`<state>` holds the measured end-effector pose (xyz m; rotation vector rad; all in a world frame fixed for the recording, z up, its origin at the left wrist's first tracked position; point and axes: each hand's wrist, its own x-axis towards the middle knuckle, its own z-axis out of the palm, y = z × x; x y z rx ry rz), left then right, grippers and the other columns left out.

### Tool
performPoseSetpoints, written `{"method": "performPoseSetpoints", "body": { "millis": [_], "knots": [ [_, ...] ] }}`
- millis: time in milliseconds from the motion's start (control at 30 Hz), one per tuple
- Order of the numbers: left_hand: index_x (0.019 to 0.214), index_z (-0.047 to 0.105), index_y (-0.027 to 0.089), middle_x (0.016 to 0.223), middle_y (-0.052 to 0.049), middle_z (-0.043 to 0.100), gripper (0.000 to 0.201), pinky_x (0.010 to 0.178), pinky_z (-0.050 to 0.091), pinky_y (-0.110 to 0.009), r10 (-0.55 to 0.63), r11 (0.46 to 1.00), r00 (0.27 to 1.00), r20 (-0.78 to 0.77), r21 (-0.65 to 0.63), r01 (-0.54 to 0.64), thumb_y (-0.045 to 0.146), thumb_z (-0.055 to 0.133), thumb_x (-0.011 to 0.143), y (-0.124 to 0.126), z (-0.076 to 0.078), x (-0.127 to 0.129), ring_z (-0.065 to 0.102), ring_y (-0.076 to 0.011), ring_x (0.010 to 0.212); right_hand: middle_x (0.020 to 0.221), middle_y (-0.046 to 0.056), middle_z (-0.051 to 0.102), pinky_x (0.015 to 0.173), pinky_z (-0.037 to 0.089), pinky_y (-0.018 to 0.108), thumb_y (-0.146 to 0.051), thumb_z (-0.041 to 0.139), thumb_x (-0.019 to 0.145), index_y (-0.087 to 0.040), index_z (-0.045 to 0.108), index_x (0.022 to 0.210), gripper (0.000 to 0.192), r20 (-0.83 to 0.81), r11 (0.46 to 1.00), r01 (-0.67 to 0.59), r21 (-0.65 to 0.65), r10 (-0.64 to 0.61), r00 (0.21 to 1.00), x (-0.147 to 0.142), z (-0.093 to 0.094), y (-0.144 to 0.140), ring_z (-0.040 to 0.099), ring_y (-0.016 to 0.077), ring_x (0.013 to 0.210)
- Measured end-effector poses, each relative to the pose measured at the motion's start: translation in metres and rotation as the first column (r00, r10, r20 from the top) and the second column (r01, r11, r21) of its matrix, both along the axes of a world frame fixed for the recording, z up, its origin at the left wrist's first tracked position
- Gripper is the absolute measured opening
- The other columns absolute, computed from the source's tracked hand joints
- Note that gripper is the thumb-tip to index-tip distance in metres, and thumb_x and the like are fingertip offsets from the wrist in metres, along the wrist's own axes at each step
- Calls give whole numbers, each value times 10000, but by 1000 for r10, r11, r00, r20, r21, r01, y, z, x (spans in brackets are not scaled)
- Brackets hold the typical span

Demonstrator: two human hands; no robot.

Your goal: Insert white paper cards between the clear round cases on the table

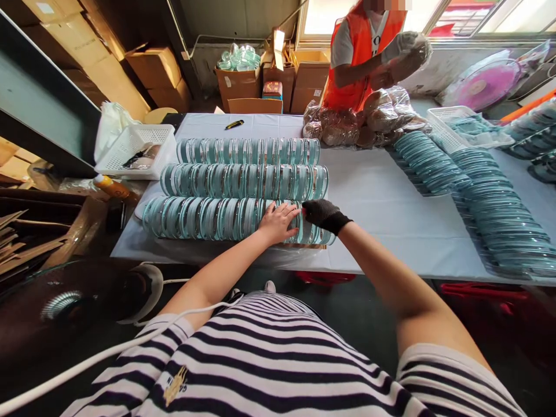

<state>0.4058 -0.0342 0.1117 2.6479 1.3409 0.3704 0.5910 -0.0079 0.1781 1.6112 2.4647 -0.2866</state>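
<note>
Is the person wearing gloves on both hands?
No, only the right hand has a black glove; the left hand is bare, and both rest on the nearest row of glass discs.

Three rows of glass discs (243, 184) block table's (382, 231) left half; white basket (139, 150) beyond. Bare cloth right of rows is free, up to fanned disc stacks (490, 214) and wrapped bundles (369, 119).

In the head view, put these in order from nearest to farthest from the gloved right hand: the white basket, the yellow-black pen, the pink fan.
From the right hand:
1. Yellow-black pen, far table edge, ahead-left.
2. White basket, table's left corner.
3. Pink fan, far right, by the window.
</note>
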Motion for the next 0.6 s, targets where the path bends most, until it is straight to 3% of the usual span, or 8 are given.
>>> {"method": "performPoseSetpoints", "body": {
  "millis": [67, 233, 333, 400, 500, 533, 600],
  "knots": [
    [1462, 431, 282, 1527, -37, 445, 599, 1206, 141, -528, -2, 1000, 1000, 7, -5, 2, 507, 486, 910, 0, 0, 0, 339, -265, 1438, 996, 113, 715, 742, 445, 256, -223, 476, 901, -158, 691, 1039, 264, -38, 1000, 10, 9, -10, 999, 7, -19, -30, 671, 202, 897],
    [1466, 423, 276, 1534, -34, 434, 602, 1212, 127, -531, 0, 1000, 1000, 5, -15, 0, 497, 490, 909, -2, 1, 0, 322, -264, 1449, 1122, 124, 703, 751, 486, 290, -221, 425, 939, -177, 687, 1123, 324, -96, 987, 158, 13, -156, 983, 3, -94, -107, 675, 223, 945],
    [1468, 419, 280, 1547, -38, 414, 594, 1213, 128, -537, 10, 999, 1000, -17, -37, -10, 482, 490, 914, -4, 6, -1, 308, -266, 1458, 1099, 115, 719, 790, 504, 298, -234, 436, 939, -197, 703, 1090, 309, -197, 969, 247, 32, -236, 952, 5, -113, -125, 673, 223, 967],
    [1474, 413, 282, 1571, -47, 371, 594, 1212, 127, -548, 7, 999, 999, -33, -41, -8, 474, 492, 917, -4, 11, 3, 276, -274, 1472, 1061, 103, 730, 814, 505, 289, -269, 417, 950, -212, 709, 1063, 318, -293, 946, 308, 103, -267, 918, 18, -101, -116, 674, 211, 959],
    [1503, 364, 278, 1604, -56, 301, 633, 1208, 124, -568, -66, 998, 997, -36, -22, 65, 485, 491, 918, 1, 16, 20, 216, -286, 1494, 1109, 103, 714, 855, 492, 295, -308, 380, 956, -211, 667, 1176, 374, -339, 837, 477, 267, -382, 860, 45, -55, -68, 658, 207, 997],
    [1512, 345, 275, 1605, -56, 299, 651, 1205, 131, -573, -103, 994, 994, -37, -24, 102, 496, 491, 918, 4, 17, 28, 216, -289, 1493, 1118, 102, 710, 846, 492, 305, -333, 415, 939, -215, 646, 1223, 384, -286, 830, 489, 268, -416, 863, 52, -39, -45, 651, 223, 1014],
    [1517, 336, 280, 1588, -57, 336, 678, 1196, 150, -581, -156, 987, 987, -44, -44, 154, 521, 506, 907, 9, 15, 43, 258, -297, 1475, 1123, 99, 708, 833, 489, 310, -336, 532, 866, -231, 631, 1268, 427, -82, 896, 424, 133, -416, 906, 57, -12, 4, 646, 239, 1021]
  ]
}}
